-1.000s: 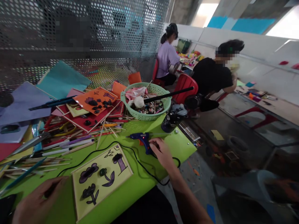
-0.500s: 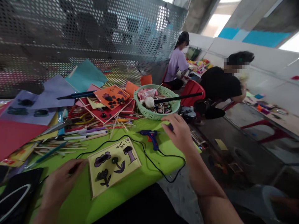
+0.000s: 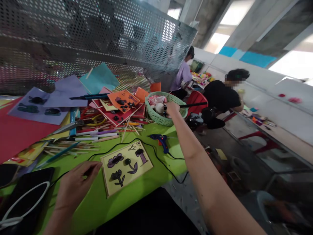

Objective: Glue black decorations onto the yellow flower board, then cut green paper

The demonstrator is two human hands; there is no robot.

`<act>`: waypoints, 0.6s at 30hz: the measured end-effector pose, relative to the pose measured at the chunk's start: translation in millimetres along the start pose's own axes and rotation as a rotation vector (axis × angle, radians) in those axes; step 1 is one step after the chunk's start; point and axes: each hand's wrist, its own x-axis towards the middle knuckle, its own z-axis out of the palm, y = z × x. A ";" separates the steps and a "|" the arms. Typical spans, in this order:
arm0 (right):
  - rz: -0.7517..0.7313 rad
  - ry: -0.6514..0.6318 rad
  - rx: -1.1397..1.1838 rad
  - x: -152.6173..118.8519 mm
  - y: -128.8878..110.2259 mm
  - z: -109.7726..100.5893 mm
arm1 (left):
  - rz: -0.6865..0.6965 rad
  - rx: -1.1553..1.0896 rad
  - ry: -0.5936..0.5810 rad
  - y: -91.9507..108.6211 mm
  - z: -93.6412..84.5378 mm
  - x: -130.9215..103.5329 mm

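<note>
My right hand (image 3: 173,109) reaches into the light green plastic basket (image 3: 159,119), its fingers mostly hidden among small bits. Beside them are a white ball-like piece (image 3: 159,108) and a black rod (image 3: 194,104) lying across the basket. My left hand (image 3: 79,179) rests at the left edge of a framed yellow card (image 3: 127,189), thumb and fingertips drawn together; whether they grip anything is unclear. Dark purple flower shapes (image 3: 115,160) decorate the card. A blue glue gun (image 3: 161,141) with a lit red light lies on the green tabletop (image 3: 97,209), between card and basket.
A black cord (image 3: 156,153) loops around the card. Left of the basket lie an orange card (image 3: 122,101), scissors (image 3: 78,124), pens, sticks and coloured sheets. A dark phone-like slab (image 3: 31,192) sits at lower left. Two people (image 3: 221,98) sit at tables beyond.
My right hand has moved from above the table in front of the basket forward into it. My left hand stays by the card's edge. The whole view has shifted slightly.
</note>
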 end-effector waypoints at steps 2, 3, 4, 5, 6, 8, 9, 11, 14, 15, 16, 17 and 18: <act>0.015 0.044 0.005 5.9 3.3 3.2 | 0.004 -0.001 -0.002 -0.9 0.5 -0.1; 0.016 0.069 0.012 9.1 4.9 3.5 | 0.003 -0.004 -0.007 -1.2 0.8 0.0; 0.016 0.098 0.021 12.7 6.3 2.9 | -0.003 -0.006 -0.012 -1.2 1.1 0.1; 0.015 0.128 0.032 16.5 7.1 1.6 | -0.013 -0.006 -0.016 -1.0 1.3 0.3; 0.013 0.157 0.045 20.5 7.1 0.0 | -0.028 -0.005 -0.019 -0.6 1.3 0.6; 0.007 0.213 0.075 29.5 4.3 -3.5 | -0.071 0.001 -0.020 0.3 0.9 1.3; 0.002 0.236 0.091 34.4 1.4 -4.7 | -0.097 0.009 -0.025 0.7 0.5 1.6; -0.017 0.273 0.124 44.4 -6.3 -5.0 | -0.149 0.028 -0.045 0.7 -0.6 2.2; -0.057 0.293 0.177 58.0 -17.0 0.3 | -0.246 0.064 -0.089 -1.2 -1.8 2.3; -0.070 0.290 0.196 61.6 -18.6 3.0 | -0.276 0.079 -0.096 -2.2 -1.8 2.0; -0.081 0.282 0.216 64.6 -18.9 5.7 | -0.303 0.093 -0.098 -3.4 -1.6 1.4; -0.093 0.270 0.237 67.0 -17.9 8.2 | -0.326 0.107 -0.097 -4.9 -1.2 0.6; -0.103 0.256 0.258 68.9 -15.7 10.1 | -0.341 0.119 -0.085 -6.8 -0.5 -0.6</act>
